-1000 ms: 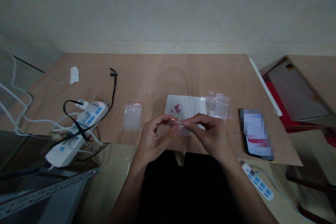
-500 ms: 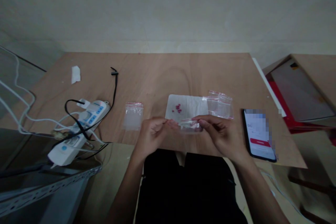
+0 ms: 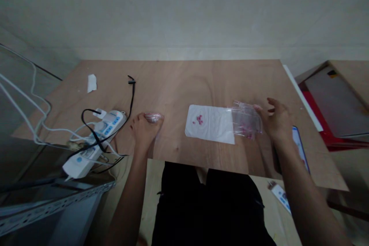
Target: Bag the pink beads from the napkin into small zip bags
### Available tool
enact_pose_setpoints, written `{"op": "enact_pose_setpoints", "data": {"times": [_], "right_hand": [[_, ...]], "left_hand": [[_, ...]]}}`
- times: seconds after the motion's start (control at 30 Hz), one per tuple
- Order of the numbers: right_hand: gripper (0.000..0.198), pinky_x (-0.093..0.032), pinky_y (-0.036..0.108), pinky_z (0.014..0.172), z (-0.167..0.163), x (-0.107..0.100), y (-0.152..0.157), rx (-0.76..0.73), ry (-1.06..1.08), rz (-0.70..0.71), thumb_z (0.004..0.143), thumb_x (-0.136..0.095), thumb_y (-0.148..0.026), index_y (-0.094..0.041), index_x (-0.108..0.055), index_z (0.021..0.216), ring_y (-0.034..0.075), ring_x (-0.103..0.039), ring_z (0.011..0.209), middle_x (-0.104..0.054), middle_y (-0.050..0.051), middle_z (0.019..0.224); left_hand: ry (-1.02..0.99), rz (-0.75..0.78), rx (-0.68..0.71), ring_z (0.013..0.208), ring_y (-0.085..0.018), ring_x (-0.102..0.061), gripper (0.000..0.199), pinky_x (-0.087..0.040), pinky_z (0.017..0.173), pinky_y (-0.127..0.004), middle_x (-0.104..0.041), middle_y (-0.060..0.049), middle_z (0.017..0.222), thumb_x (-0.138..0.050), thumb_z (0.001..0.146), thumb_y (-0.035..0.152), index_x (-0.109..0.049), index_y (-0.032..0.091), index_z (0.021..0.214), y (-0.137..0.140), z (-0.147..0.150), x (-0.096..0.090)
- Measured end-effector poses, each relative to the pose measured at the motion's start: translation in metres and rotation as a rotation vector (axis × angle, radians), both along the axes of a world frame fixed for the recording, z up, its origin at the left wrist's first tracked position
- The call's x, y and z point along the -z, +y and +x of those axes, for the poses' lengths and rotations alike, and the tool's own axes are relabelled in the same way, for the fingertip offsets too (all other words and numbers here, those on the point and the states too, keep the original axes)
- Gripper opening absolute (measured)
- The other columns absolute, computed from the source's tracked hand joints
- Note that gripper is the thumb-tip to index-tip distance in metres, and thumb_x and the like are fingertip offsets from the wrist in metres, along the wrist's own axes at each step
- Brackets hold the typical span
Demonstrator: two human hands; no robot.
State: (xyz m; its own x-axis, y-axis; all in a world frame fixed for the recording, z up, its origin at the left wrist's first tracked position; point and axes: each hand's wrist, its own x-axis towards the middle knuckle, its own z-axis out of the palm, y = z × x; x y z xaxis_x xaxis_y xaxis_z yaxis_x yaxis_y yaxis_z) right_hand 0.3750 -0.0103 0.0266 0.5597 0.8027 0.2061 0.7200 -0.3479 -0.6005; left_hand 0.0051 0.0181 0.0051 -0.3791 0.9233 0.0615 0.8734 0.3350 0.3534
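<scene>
My left hand (image 3: 145, 128) is at a small stack of clear resealable plastic bags (image 3: 153, 117) on the table, thumb on the right side and fingers on the left. The palm hides the lower part of the bags. My right hand (image 3: 275, 119) is open with the fingers apart, its thumb beside the edge of a loose pile of clear resealable bags (image 3: 245, 117). Pink bits show through the lower part of that pile. Between the hands, a white paper sheet (image 3: 213, 127) bears several small pinkish-red pieces (image 3: 199, 119).
A white power strip (image 3: 112, 123) with white and black cables lies on the left. Behind it are a black cable end (image 3: 132, 82) and a white scrap (image 3: 92, 83). A phone (image 3: 300, 146) is partly hidden under my right forearm. A box with red parts (image 3: 313, 111) stands at the right.
My hands have parted from the middle. The left has moved to the bag stack. The right has moved to the bag pile, and the small bag they held has been let go.
</scene>
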Motion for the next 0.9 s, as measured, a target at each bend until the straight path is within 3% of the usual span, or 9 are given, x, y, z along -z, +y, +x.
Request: {"op": "enact_pose_setpoints", "data": {"times": [0.1, 0.2, 0.27, 0.37, 0.53, 0.67, 0.77, 0.9], "right_hand": [[0.050, -0.046, 0.050, 0.096, -0.003, 0.001, -0.006, -0.048, -0.155, 0.068, 0.083, -0.065, -0.035, -0.005, -0.062, 0.122, 0.038, -0.057, 0.116, -0.060, 0.027, 0.124], [0.045, -0.045, 0.055, 0.099, -0.012, -0.002, -0.014, -0.120, -0.198, 0.206, 0.086, -0.058, -0.042, -0.011, -0.064, 0.118, 0.037, -0.055, 0.120, -0.061, 0.022, 0.125], [0.041, -0.050, 0.053, 0.092, -0.026, -0.008, -0.019, -0.174, -0.156, 0.294, 0.087, -0.057, -0.041, -0.013, -0.066, 0.114, 0.035, -0.058, 0.115, -0.062, 0.019, 0.122], [0.028, -0.054, 0.045, 0.087, -0.060, -0.027, -0.025, -0.379, 0.008, 0.324, 0.091, -0.053, -0.034, -0.018, -0.069, 0.107, 0.028, -0.061, 0.113, -0.066, 0.014, 0.117], [0.015, -0.054, 0.035, 0.087, -0.124, -0.063, -0.023, -0.821, 0.275, 0.171, 0.090, -0.059, -0.024, -0.023, -0.073, 0.094, 0.020, -0.066, 0.104, -0.070, 0.007, 0.116], [0.014, -0.053, 0.027, 0.074, -0.144, -0.069, -0.015, -1.099, 0.371, -0.036, 0.086, -0.062, -0.016, -0.021, -0.074, 0.090, 0.016, -0.070, 0.085, -0.075, 0.004, 0.101], [0.015, -0.049, 0.024, 0.068, -0.147, -0.062, -0.014, -1.128, 0.367, -0.159, 0.082, -0.064, -0.009, -0.020, -0.075, 0.083, 0.013, -0.068, 0.071, -0.076, 0.000, 0.082], [0.011, -0.045, 0.022, 0.063, -0.150, -0.050, -0.023, -1.064, 0.427, -0.275, 0.075, -0.070, -0.007, -0.017, -0.071, 0.078, 0.011, -0.064, 0.065, -0.071, -0.002, 0.073]], "left_hand": [[-0.006, 0.069, 0.048, 0.123, -0.040, -0.053, 0.075, -0.039, 0.104, -0.053, -0.061, -0.023, 0.127, -0.067, 0.070, 0.058, -0.057, 0.006, 0.123, -0.002, -0.001, 0.003], [-0.077, 0.193, 0.099, 0.125, -0.036, -0.053, 0.074, -0.038, 0.107, -0.049, -0.061, -0.021, 0.129, -0.070, 0.070, 0.054, -0.056, 0.008, 0.125, -0.006, -0.004, 0.002], [-0.150, 0.295, 0.144, 0.121, -0.033, -0.056, 0.070, -0.042, 0.105, -0.046, -0.063, -0.018, 0.126, -0.072, 0.070, 0.050, -0.056, 0.010, 0.126, -0.012, -0.003, -0.001], [-0.245, 0.417, 0.298, 0.109, -0.029, -0.064, 0.068, -0.048, 0.098, -0.044, -0.068, -0.014, 0.115, -0.074, 0.071, 0.049, -0.055, 0.014, 0.127, -0.022, 0.004, -0.013], [-0.263, 0.476, 0.683, 0.108, -0.027, -0.063, 0.070, -0.049, 0.096, -0.045, -0.068, -0.011, 0.114, -0.076, 0.073, 0.046, -0.048, 0.020, 0.132, -0.043, 0.028, -0.036], [-0.297, 0.421, 0.814, 0.109, -0.024, -0.063, 0.068, -0.050, 0.095, -0.043, -0.067, -0.009, 0.117, -0.074, 0.077, 0.042, -0.044, 0.025, 0.135, -0.056, 0.042, -0.046], [-0.367, 0.364, 0.854, 0.109, -0.024, -0.063, 0.066, -0.051, 0.095, -0.042, -0.065, -0.009, 0.119, -0.073, 0.079, 0.039, -0.043, 0.026, 0.137, -0.062, 0.046, -0.046], [-0.426, 0.242, 0.880, 0.116, -0.025, -0.059, 0.076, -0.050, 0.098, -0.043, -0.059, -0.011, 0.127, -0.077, 0.074, 0.035, -0.038, 0.025, 0.139, -0.070, 0.049, -0.040]]}}
